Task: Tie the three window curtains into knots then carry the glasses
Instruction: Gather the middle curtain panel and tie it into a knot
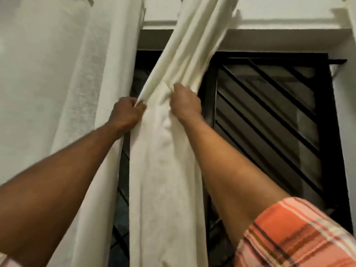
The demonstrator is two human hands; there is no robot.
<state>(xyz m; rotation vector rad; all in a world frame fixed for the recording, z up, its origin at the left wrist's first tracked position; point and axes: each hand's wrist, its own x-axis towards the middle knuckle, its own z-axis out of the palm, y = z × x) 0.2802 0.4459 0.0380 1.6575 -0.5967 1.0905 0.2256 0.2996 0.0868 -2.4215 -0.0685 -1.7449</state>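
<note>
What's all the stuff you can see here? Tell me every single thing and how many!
middle curtain: one, cream-white, centre, bunched in front of the window
left curtain: one, white, left side, hanging loose
cloth strip: one, white, top right corner; perhaps another curtain, too little shows
window bars: one set, black, slanted, right of the middle curtain
wall: one, white, above the window
sleeve: one, orange plaid, bottom right, on the right arm
left hand: one, gripping the middle curtain's left edge
right hand: one, gripping the same curtain's folds
</note>
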